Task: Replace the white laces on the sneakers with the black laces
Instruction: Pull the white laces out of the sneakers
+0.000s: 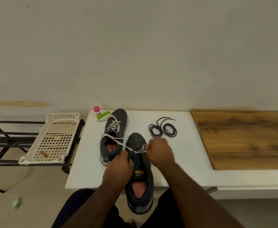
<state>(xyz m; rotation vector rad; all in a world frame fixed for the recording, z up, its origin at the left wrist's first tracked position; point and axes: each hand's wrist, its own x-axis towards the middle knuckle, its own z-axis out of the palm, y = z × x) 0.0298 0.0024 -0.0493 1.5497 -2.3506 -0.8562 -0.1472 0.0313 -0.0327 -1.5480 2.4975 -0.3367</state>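
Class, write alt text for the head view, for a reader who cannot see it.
Two hands work the white lace out of the nearer grey sneaker on a white table: left hand, right hand. The farther sneaker remains white-laced; coiled black laces lie beside it.

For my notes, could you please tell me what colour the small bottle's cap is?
Pink, on the small bottle at the table's far edge; head view.
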